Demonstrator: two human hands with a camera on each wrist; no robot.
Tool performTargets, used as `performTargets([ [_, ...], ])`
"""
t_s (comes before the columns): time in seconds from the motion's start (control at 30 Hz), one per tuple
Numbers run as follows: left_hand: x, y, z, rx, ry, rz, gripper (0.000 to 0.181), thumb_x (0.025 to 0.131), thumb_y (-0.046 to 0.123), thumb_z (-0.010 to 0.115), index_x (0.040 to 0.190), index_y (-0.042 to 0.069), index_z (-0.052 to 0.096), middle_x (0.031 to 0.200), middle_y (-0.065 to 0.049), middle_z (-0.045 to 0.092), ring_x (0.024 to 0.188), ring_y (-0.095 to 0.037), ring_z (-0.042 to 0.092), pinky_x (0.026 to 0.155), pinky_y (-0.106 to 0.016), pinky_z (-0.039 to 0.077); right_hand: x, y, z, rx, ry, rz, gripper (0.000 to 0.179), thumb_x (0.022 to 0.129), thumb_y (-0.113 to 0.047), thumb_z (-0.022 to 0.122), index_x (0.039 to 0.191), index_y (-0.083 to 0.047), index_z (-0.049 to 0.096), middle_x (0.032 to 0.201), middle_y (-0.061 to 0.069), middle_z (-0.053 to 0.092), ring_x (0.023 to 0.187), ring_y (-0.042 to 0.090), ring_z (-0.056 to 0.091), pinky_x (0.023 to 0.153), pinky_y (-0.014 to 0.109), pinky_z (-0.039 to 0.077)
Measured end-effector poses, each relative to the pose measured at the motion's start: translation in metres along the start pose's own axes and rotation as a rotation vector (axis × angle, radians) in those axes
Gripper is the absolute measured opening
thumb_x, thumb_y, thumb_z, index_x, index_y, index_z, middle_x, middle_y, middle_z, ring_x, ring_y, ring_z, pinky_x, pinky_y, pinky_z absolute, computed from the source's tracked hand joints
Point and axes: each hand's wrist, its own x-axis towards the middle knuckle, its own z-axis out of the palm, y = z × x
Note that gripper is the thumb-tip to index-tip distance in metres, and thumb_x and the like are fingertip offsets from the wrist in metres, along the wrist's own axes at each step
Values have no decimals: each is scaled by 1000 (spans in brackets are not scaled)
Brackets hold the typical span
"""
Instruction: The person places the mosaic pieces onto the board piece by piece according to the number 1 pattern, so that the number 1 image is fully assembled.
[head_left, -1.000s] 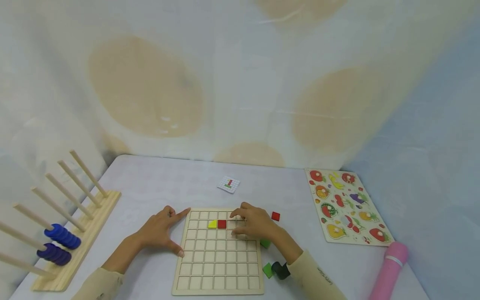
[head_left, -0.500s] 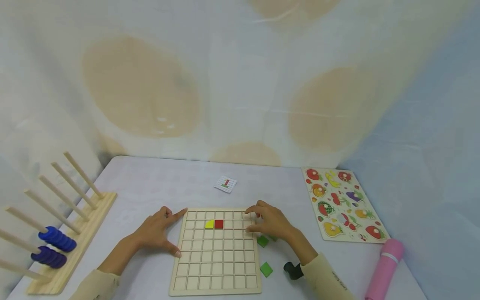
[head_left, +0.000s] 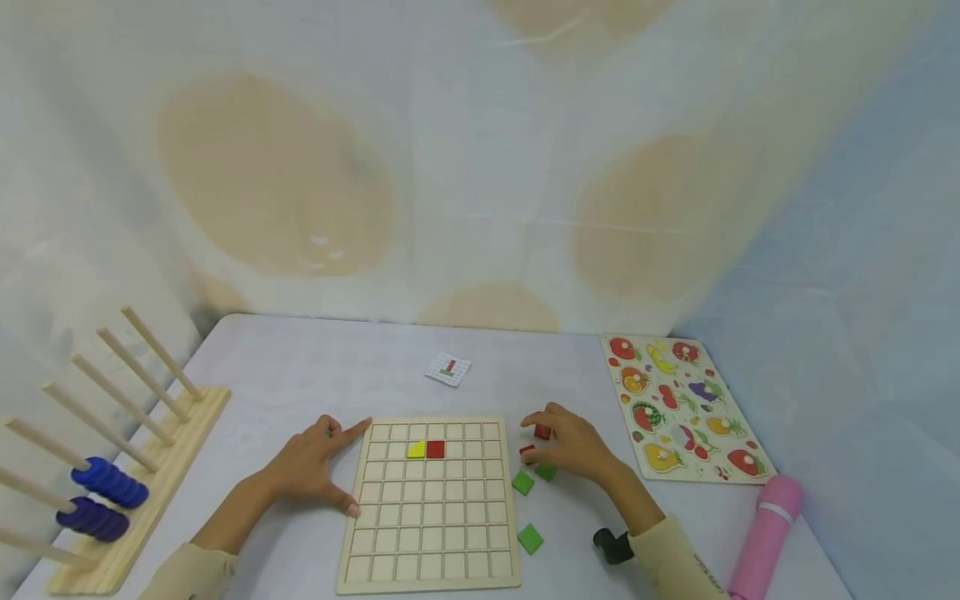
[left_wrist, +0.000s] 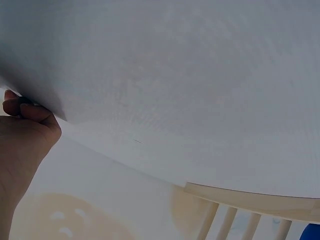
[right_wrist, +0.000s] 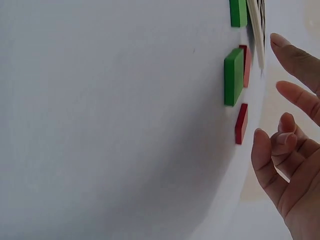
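My left hand (head_left: pixel 309 465) rests at the left edge of a wooden grid board (head_left: pixel 435 546), its index finger at the upper corner and its thumb lower down. A yellow tile (head_left: pixel 416 451) with a cut corner and a red tile (head_left: pixel 435 450) sit side by side in the board's second row. Off the board's right edge, my right hand (head_left: pixel 572 447) hovers over two loose red tiles (head_left: pixel 542 432), thumb and fingers spread apart, holding nothing. In the right wrist view, a green tile (right_wrist: pixel 233 77) and a red tile (right_wrist: pixel 241 124) lie just beyond the fingers.
Several green tiles (head_left: pixel 530 538) lie right of the board, near a small black object (head_left: pixel 613 547). A pattern card (head_left: pixel 448 369) lies behind the board. At left stands a peg rack (head_left: pixel 172 446) with blue and purple rings; at right are a fruit puzzle (head_left: pixel 678 408) and a pink tube (head_left: pixel 767 533).
My right hand has moved right, from over the board's upper right part to the loose red tiles. My left hand stays at the board's edge. The head view has shifted slightly.
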Motion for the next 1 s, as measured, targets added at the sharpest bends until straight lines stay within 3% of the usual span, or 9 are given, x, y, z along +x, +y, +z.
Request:
performTargets([
  [0.23,-1,-3,3,5,49,37,125,48,76,83,151,18,42,98,0,33,74,-11,30,62,-23,26,0,14,-3,15,15,49,48,74,-38,87,115,-18,72,87,-2,54,79,13,47,65,29,39],
  [0.43,-1,-3,4,-25,35,31,125,49,75,83,152,17,42,98,0,33,73,-12,30,62,-23,25,7,27,-5,0,22,56,43,77,-36,85,113,-17,72,84,-1,52,77,13,46,64,29,39],
  [0.67,-1,-7,9,-10,70,44,125,48,78,80,151,18,44,98,3,32,72,-9,29,61,-21,25,13,35,-6,23,33,55,42,78,-37,84,112,-15,72,82,-2,50,74,13,45,63,29,38],
  [0.9,-1,-5,6,-14,23,12,126,48,79,80,152,20,41,100,0,33,74,-12,30,62,-23,26,13,39,-2,17,37,96,36,77,-31,85,107,-15,74,82,-2,50,75,14,45,65,29,37],
  [1.0,-1,-5,7,-7,41,25,125,49,78,81,152,19,42,99,1,33,74,-11,30,62,-22,26,12,39,0,18,39,94,33,77,-28,86,104,-15,73,82,-1,49,76,14,45,66,30,37],
])
